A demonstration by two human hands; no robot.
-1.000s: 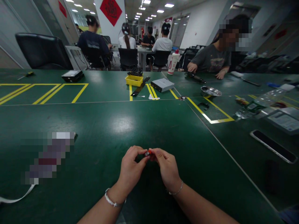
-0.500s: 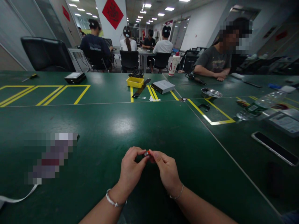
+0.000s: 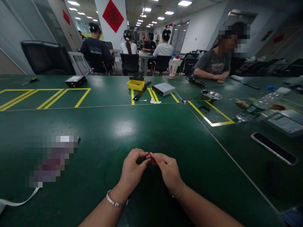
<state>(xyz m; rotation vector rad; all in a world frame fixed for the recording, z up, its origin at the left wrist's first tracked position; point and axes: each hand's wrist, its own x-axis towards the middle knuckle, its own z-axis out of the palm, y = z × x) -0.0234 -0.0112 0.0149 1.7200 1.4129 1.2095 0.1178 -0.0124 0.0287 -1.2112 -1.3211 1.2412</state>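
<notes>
Between my fingertips is a tiny orange and silver-grey piece (image 3: 148, 156), too small for me to tell its kind. My left hand (image 3: 132, 168) pinches its silver-grey side between thumb and forefinger. From the other side, my right hand (image 3: 169, 171) closes thumb and fingers on the orange end. Both hands meet above the green table (image 3: 94, 126), near its front middle. Much of the piece is hidden by the fingertips.
Ahead lie a yellow tray (image 3: 136, 85) with black cables, a grey drive box (image 3: 163, 89) and a metal bowl (image 3: 211, 94). A phone (image 3: 274, 148) and a plastic bottle (image 3: 260, 105) lie right, a blurred badge (image 3: 53, 160) left. A person (image 3: 213, 63) sits across the table.
My hands stay nearly in place, still pinching the small piece. The view has shifted slightly. The person across has drawn their hands together on the table.
</notes>
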